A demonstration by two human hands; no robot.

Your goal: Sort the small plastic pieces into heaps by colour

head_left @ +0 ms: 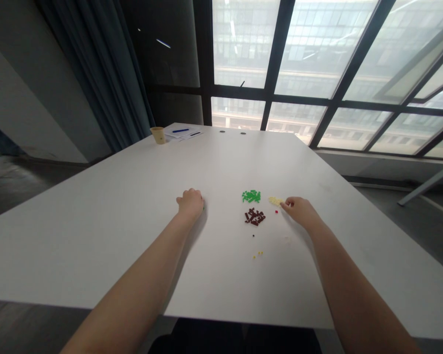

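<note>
My left hand rests on the white table, fingers curled. A bit of green shows at its right edge; what lies under the palm is hidden. At the right end of a small heap of pale yellow pieces, my right hand has its thumb and fingertips pressed together. Whether a piece is between them is too small to see. Between the hands lie a heap of small green building bricks and a heap of dark brown bricks. One red piece sits just below the yellow heap.
Nearer me are a tiny dark piece, several yellow pieces and faint whitish pieces. At the far left stand a paper cup and papers with a blue pen. Windows rise behind the table.
</note>
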